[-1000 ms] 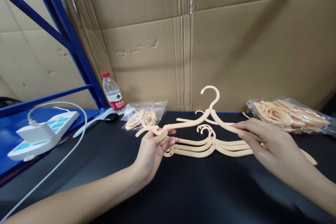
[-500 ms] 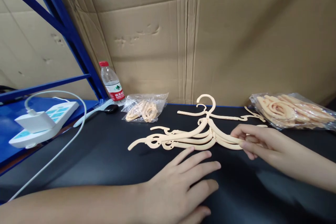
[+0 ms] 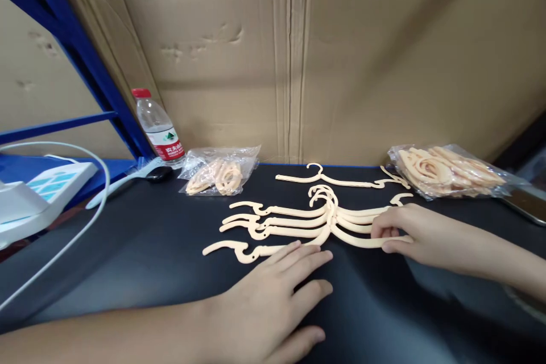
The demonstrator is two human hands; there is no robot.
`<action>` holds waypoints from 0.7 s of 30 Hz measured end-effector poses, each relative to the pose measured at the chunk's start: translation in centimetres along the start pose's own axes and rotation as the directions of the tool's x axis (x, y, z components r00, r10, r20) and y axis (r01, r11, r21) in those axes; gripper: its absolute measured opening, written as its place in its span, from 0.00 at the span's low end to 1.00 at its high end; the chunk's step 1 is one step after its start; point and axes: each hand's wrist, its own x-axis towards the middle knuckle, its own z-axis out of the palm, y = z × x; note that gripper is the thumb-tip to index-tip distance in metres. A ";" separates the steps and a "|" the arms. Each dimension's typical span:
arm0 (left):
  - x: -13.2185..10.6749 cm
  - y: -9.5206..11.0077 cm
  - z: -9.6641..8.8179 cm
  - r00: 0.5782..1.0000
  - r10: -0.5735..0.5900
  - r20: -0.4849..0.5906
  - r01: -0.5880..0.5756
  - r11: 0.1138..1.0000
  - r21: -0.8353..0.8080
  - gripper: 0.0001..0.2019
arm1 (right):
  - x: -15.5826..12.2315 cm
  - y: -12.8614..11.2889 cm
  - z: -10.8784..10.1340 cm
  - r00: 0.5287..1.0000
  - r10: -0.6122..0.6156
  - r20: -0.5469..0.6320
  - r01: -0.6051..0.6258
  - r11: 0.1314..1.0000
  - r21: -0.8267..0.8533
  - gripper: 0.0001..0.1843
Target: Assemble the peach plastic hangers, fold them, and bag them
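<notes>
Several cream plastic hangers (image 3: 298, 222) lie fanned in a stack on the black table (image 3: 149, 250). One more hanger (image 3: 341, 182) lies apart behind them. My left hand (image 3: 273, 301) rests flat on the table, fingers spread, its fingertips touching the nearest hanger's left arm. My right hand (image 3: 405, 233) pinches the right arm of the nearest hanger, thumb under and fingers on top.
A clear bag of cream parts (image 3: 447, 173) lies at the back right, a smaller bag (image 3: 217, 173) at the back left. A water bottle (image 3: 157, 128) stands by the blue rack post (image 3: 77, 51). A white power strip (image 3: 38, 196) with cable sits left. Cardboard (image 3: 298, 57) walls the back.
The lifted hanger has come down onto the stack. My left hand let go of it and now lies flat on the table. My right hand stays on the hanger's right arm.
</notes>
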 end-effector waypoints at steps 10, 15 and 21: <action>0.1 -0.3 0.0 0.999 -0.034 0.000 0.034 0.999 -0.008 0.24 | 0.4 0.3 -1.0 0.974 0.192 0.120 -0.168 0.969 -0.183 0.10; 0.3 -0.7 0.0 0.999 -0.038 0.024 0.038 0.999 -0.025 0.25 | 0.7 0.3 -1.2 0.975 0.196 0.106 -0.172 0.964 -0.203 0.09; 0.8 -1.5 -0.4 0.995 -0.085 0.049 0.088 0.995 -0.053 0.25 | 1.3 1.2 -0.7 0.989 0.125 0.080 -0.111 0.981 -0.158 0.09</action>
